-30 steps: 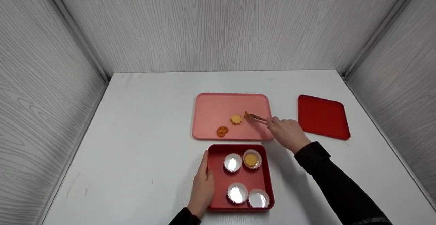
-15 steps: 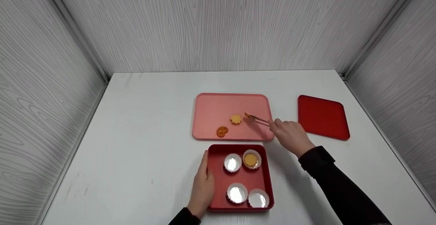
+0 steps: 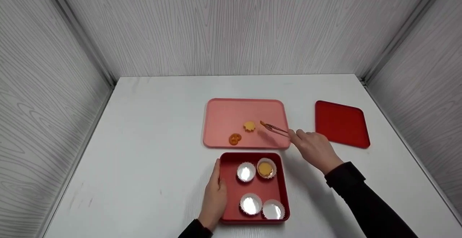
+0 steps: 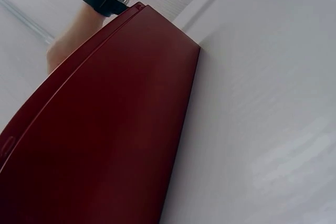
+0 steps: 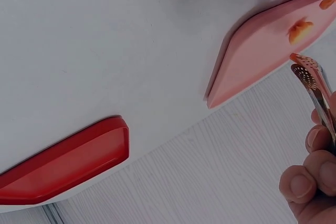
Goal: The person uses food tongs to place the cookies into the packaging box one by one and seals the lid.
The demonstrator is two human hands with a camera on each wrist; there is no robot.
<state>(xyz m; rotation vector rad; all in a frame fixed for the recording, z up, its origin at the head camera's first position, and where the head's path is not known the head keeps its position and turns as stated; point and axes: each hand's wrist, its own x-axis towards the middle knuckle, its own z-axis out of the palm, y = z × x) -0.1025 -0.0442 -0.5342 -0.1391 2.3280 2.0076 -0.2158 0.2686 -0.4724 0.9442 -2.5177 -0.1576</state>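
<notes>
My right hand (image 3: 314, 149) grips metal tongs (image 3: 276, 128) with perforated tips, raised over the right part of a pink tray (image 3: 223, 111). A small orange-brown piece (image 5: 295, 56) shows at the tongs' tips. On the tray lie a yellow scalloped cookie (image 3: 249, 126) and a brown pretzel (image 3: 235, 139). My left hand (image 3: 214, 196) holds the left wall of a red box (image 3: 231, 191), fingers along the outside and thumb by the rim. Inside stand several white paper cups (image 3: 246, 172); the back-right one contains a yellow cookie (image 3: 265, 169). The left wrist view shows the box wall, not the holding fingers.
A red tray (image 3: 343, 124) lies flat on the white table (image 3: 158, 133) to the right of the pink tray. Wood-grained panels (image 3: 231, 25) wall in the table at the back and both sides. The box stands close in front of the pink tray.
My right hand has shifted slightly right and toward me, and the tongs with it. The left hand, the box and the cookies on the tray stay in place.
</notes>
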